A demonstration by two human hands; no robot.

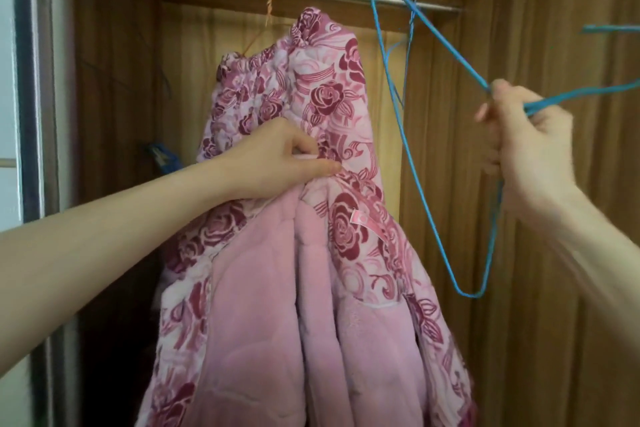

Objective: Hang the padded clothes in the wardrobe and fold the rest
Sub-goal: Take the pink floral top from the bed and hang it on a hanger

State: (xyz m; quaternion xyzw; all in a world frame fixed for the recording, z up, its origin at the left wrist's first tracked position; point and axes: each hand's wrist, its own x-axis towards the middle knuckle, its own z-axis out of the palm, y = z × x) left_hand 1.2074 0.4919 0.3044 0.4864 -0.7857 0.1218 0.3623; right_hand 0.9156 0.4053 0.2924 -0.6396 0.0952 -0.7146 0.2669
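Wooden wardrobe [540, 184] behind: left hand [277, 159] pinches the padded garment [311, 253] (rose-printed); right hand [530, 146] grips blue hangers [398, 107].

Brown wood-grain panelling [554, 184], daylit.

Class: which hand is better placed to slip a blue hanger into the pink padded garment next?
Right. The right hand already grips the blue hangers; the left hand is busy pinching the pink padded garment.

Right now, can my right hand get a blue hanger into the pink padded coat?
Probably yes: the right hand grips the blue hangers beside the pink padded coat, held by the left hand.
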